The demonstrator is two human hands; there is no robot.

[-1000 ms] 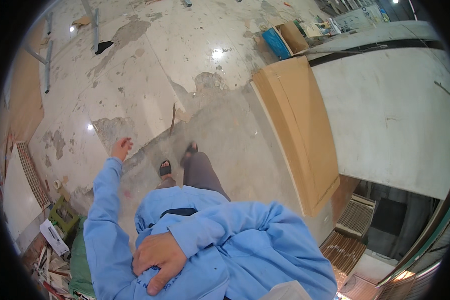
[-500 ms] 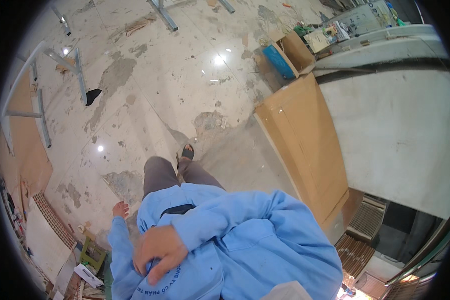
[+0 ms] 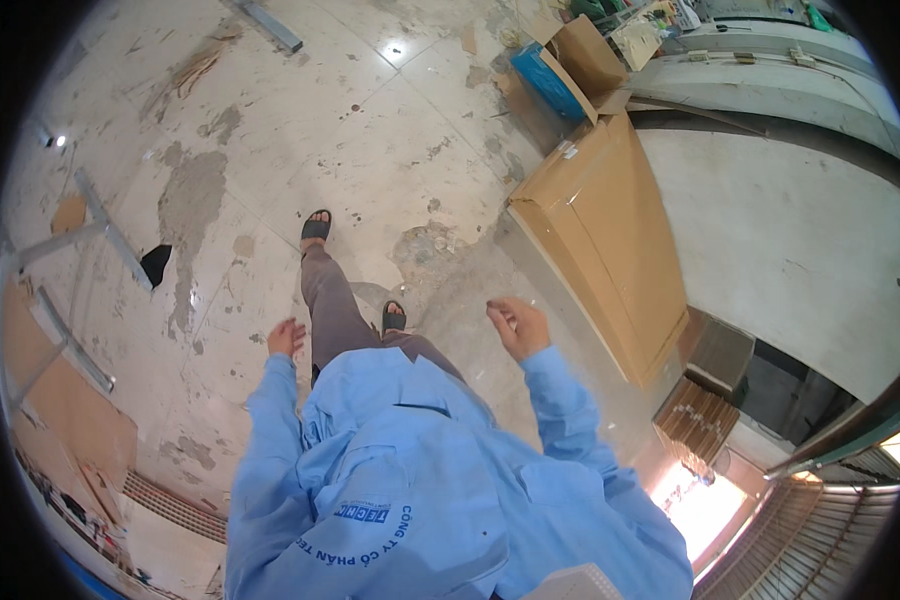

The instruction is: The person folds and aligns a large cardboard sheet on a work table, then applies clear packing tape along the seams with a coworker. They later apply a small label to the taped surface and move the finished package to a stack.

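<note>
My left hand (image 3: 287, 338) hangs beside my left thigh, its fingers loosely bent and apart, with nothing visible in it. Out in front of my right side, my right hand (image 3: 522, 330) is raised over the floor. Its fingers are half curled and its thumb stands apart; I see nothing held there. Both sleeves belong to a light blue work shirt (image 3: 410, 440). The thing nearest my right hand is a long brown cardboard box (image 3: 620, 250), which the hand does not touch.
Worn, patchy floor tiles (image 3: 340, 130) lie ahead. Metal frames (image 3: 105, 225) stand at the left, near a black scrap (image 3: 156, 265). At the far right are an opened carton (image 3: 588, 65), a blue wrapped item (image 3: 548, 82) and a large pale panel (image 3: 780, 260).
My right hand has left the front of my shirt and swung out to the right. My left hand has moved forward. A step forward has brought one sandalled foot ahead.
</note>
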